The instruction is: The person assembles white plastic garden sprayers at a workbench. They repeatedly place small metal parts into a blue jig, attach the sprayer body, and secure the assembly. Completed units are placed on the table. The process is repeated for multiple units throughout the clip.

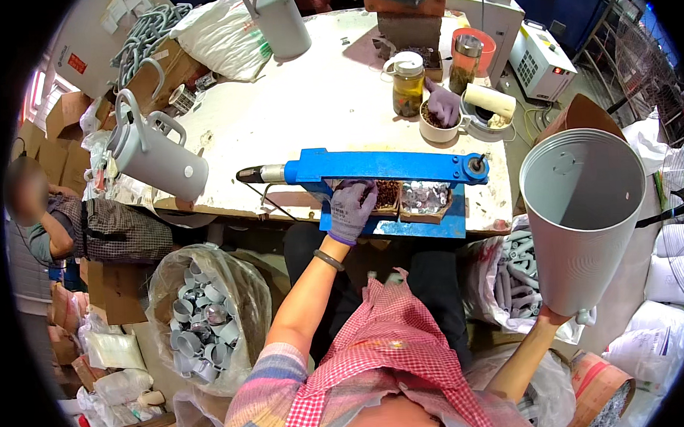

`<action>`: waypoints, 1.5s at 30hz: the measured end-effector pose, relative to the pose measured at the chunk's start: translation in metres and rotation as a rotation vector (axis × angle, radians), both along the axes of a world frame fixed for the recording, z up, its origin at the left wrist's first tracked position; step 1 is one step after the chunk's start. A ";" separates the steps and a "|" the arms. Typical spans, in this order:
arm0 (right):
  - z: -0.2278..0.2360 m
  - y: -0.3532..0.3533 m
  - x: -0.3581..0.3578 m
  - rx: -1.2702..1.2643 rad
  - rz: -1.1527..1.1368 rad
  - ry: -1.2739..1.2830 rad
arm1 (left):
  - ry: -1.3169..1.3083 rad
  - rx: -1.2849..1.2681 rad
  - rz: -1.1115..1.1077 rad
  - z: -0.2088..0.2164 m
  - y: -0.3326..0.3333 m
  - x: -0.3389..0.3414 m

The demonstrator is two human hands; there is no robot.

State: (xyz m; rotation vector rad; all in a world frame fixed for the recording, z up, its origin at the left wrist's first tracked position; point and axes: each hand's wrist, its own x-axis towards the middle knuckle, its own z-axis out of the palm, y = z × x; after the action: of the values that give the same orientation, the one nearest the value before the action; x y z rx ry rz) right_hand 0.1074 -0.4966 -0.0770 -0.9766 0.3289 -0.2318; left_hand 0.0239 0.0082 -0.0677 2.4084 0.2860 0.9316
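Observation:
My left hand (351, 207), in a grey glove with a purple cuff, reaches under the blue arm of a bench tool (386, 164). Its fingers curl at the edge of a small box of brown bits (388, 195); whatever they pinch is hidden. Beside that box lies another, filled with shiny silver pieces (424, 198). Out to the right, my bare right hand (556, 317) grips a tall grey plastic jug body (583, 218) low down near its base. The jug body is tapered, with its wide mouth facing up and hollow inside.
Two grey jugs with handles, one tilted (160, 156) and one upright (280, 21), rest on the white table (276, 109). Drink jars (408, 85) and a cup with a glove (439, 125) stand right. Bags of grey parts (201, 319) flank me. A person (60, 218) is at left.

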 end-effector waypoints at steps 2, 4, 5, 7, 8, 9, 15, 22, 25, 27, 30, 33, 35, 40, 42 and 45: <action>-0.003 0.001 0.003 0.013 -0.002 0.007 | 0.058 -0.088 0.045 -0.004 0.001 -0.002; -0.006 0.000 0.002 0.023 -0.006 0.014 | 0.053 0.064 0.082 -0.007 0.002 -0.008; -0.007 -0.001 0.001 0.028 -0.009 0.014 | 0.048 0.141 0.095 -0.006 0.002 -0.010; -0.009 -0.002 0.001 0.037 -0.012 0.021 | 0.122 0.155 0.076 -0.004 0.002 -0.014; -0.011 -0.003 0.001 0.045 -0.016 0.022 | 0.080 0.046 0.003 0.016 -0.010 -0.015; -0.011 -0.005 0.000 0.049 -0.024 0.018 | 0.033 -0.059 -0.081 0.039 -0.022 -0.012; -0.016 -0.004 0.002 0.083 -0.016 0.029 | -0.022 -0.579 -0.435 0.125 -0.084 0.083; -0.024 -0.008 -0.003 0.126 -0.030 0.045 | 0.132 -0.492 -0.476 0.116 -0.102 0.127; -0.028 -0.011 -0.004 0.123 -0.037 0.058 | 0.117 -0.477 -0.482 0.114 -0.102 0.127; -0.029 -0.010 -0.001 0.122 -0.038 0.060 | 0.121 -0.494 -0.512 0.111 -0.096 0.128; -0.031 -0.008 0.004 0.124 -0.036 0.064 | 0.090 -0.469 -0.527 0.109 -0.093 0.128; -0.033 -0.006 0.008 0.125 -0.037 0.069 | 0.108 -0.278 -0.535 0.117 -0.093 0.126; -0.034 -0.003 0.010 0.124 -0.032 0.071 | 0.152 -0.218 -0.544 0.125 -0.092 0.127; -0.036 0.003 0.010 0.126 -0.016 0.076 | 0.007 -0.226 -0.518 0.113 -0.090 0.125; -0.037 -0.001 0.007 0.119 -0.020 0.078 | -0.021 -0.281 -0.466 0.115 -0.094 0.107; -0.040 -0.009 -0.003 0.112 -0.043 0.088 | 0.421 -0.509 -0.420 0.112 -0.074 0.051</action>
State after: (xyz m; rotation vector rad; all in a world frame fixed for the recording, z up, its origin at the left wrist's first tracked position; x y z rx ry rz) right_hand 0.1044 -0.5059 -0.1169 -0.8711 0.4397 -0.2076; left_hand 0.0750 -0.0661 0.0439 2.0427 0.1347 0.1321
